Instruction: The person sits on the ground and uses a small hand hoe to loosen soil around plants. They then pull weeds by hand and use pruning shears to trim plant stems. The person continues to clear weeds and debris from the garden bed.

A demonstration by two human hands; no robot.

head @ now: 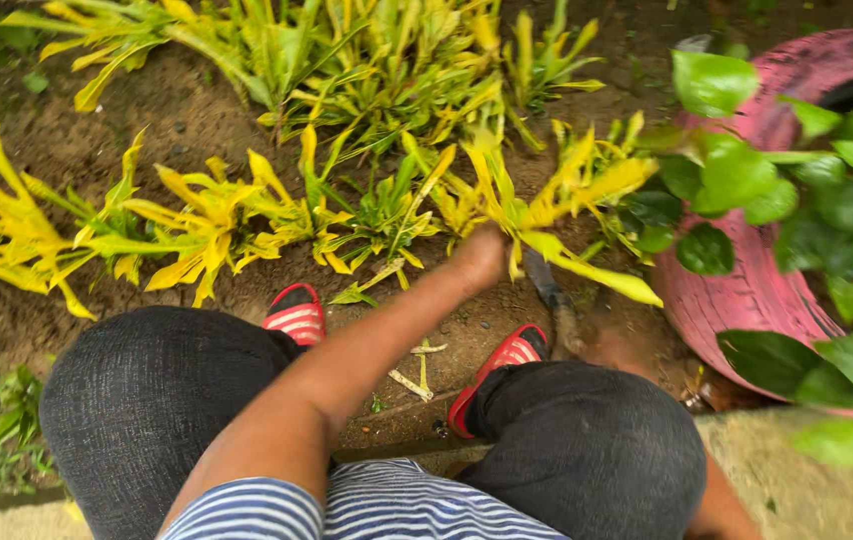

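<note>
The left hand (482,255) reaches far forward and closes around the base of a yellow-green plant (537,215) in the soil bed (177,110). The right hand (602,345), blurred by the right knee, seems to grip a dark tool (547,285) dug in beside the stem; I cannot tell how tightly. Holding low on the stem and working close to the roots looks wisest. A pink tyre planter (747,290) sits right.

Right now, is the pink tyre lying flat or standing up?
Standing up, tilted a bit. The pink tyre shows its curved tread rising from the soil, with green leafy branches in front of it.
</note>
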